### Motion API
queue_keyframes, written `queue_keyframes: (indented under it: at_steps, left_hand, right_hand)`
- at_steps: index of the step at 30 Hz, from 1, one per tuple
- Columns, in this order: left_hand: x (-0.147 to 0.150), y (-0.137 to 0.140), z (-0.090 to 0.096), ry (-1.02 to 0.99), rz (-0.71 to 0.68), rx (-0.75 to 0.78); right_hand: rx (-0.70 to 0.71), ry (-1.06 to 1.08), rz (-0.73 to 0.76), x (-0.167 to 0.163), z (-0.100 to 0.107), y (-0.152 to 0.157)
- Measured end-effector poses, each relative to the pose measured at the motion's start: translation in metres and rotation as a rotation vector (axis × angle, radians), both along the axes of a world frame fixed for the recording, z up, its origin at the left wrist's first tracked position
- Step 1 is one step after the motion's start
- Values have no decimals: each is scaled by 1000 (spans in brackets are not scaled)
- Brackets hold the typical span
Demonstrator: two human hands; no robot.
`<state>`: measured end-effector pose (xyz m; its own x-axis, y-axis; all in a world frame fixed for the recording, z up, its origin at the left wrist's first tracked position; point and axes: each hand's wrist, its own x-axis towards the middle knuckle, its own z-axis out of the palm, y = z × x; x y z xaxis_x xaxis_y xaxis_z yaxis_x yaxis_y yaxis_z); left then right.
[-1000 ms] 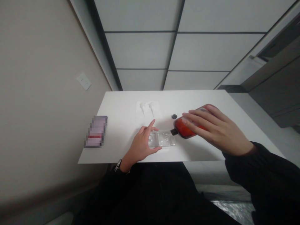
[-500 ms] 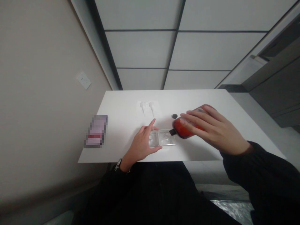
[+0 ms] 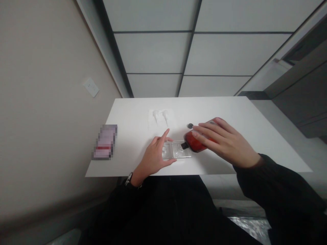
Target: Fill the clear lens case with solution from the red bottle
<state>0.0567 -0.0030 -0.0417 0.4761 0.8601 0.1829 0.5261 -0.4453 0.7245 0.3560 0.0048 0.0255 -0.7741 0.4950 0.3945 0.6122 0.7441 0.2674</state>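
Observation:
My right hand [image 3: 227, 144] is wrapped over a red bottle [image 3: 195, 142], which is tipped with its dark neck pointing left and down. The neck's end is over the right compartment of a clear plastic case [image 3: 181, 153] with two square sections. Whether any liquid is running out, I cannot tell. My left hand [image 3: 154, 156] grips the case from the left, thumb along its near edge and fingers at its far edge. A small dark round cap [image 3: 190, 126] lies just beyond the bottle.
Two pale, pipette-like pieces [image 3: 160, 117] lie on a white sheet toward the back of the white table [image 3: 133, 136]. A blurred-out pink packet [image 3: 105, 141] sits near the left edge. A wall [image 3: 51, 119] with an outlet [image 3: 91, 87] borders the left side.
My right hand and the red bottle have shifted a little to the left, bringing the neck farther over the case's right compartment. The left hand and case have stayed put.

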Motion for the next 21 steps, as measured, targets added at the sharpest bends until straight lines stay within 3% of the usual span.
queue_keyframes:
  at_steps: [7,12,15,21]
  left_hand:
    - [-22,-3,-6,-111,21,118]
    - [-44,-13,-25,-105,12,-92]
    - [-46,-19,-32,-55,94,-168]
    - [-42,-21,-29,-41,148,-207]
  right_hand:
    - [-117,190,-130,4,-22,-4]
    - [-199,439,-217,16,-39,-6]
    - [-287,579,-254,16,-43,-3]
    - [-351,686,-137,4,-37,18]
